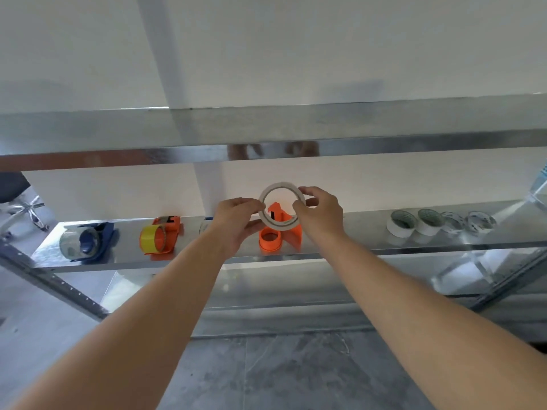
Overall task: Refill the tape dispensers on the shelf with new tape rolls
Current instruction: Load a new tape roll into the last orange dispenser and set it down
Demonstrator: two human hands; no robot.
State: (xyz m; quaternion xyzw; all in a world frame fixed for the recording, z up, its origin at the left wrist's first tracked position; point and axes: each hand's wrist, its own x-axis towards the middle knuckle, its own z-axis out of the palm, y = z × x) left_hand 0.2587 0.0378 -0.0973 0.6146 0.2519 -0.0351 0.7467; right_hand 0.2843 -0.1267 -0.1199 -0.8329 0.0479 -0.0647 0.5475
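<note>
I hold a thin white tape roll [267,221] upright in both hands, just above an empty orange dispenser [280,234] on the metal shelf [340,247]. My left hand [238,218] pinches the roll's left side and my right hand [319,210] grips its right side. To the left stand an orange dispenser with a yellow roll [159,236] and a blue dispenser with a clear roll [84,241]. Several spare white and clear rolls [426,223] lie on the shelf to the right.
A metal beam of the upper shelf [266,128] runs across above my hands. Slotted uprights [53,279] frame the rack, with a lower shelf [296,291] beneath. A chair base [26,208] stands at far left, and grey floor tiles [281,374] lie below.
</note>
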